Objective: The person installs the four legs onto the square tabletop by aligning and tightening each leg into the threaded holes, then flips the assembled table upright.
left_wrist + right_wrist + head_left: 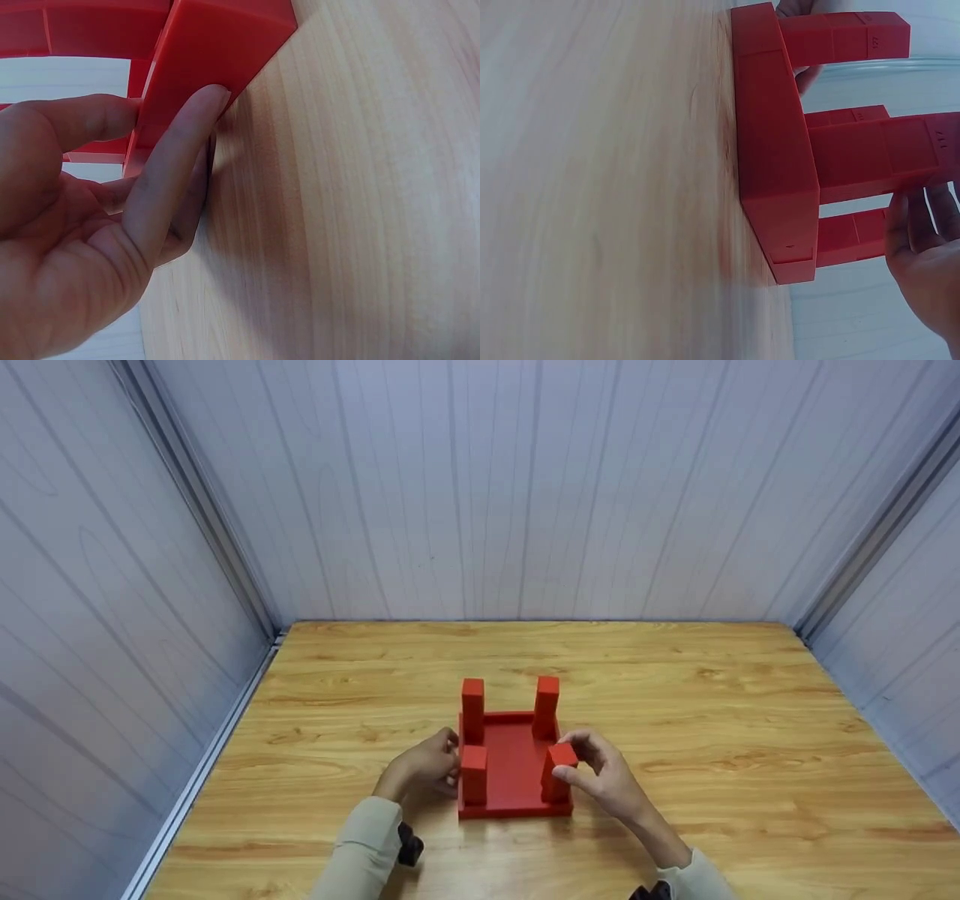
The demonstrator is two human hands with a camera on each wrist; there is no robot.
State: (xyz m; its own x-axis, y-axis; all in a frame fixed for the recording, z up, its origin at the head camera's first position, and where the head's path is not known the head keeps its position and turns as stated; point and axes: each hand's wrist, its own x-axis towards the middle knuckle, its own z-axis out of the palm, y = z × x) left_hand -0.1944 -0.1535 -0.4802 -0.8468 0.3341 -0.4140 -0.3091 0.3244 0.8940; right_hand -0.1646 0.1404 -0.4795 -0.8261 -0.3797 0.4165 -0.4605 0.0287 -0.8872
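Note:
A red plastic tray-like base (514, 769) lies on the wooden table, with several square red legs standing up from its corners like a small upside-down table. My right hand (609, 781) grips the front right leg (556, 784) near its top, the thumb on one side and fingers on the other. In the right wrist view that leg (877, 156) stands on the base, its lower end meeting it. Against the outer left wall of the base rests my left hand (426, 763). The left wrist view shows its extended thumb (176, 161) touching the wall (225, 45); some fingertips are hidden.
The wooden tabletop (337, 697) surrounds the red piece. White panel walls (480, 495) stand behind and on both sides, with metal strips (202, 502) at the corners. Dark wrist devices (409, 844) sit at both sleeve cuffs.

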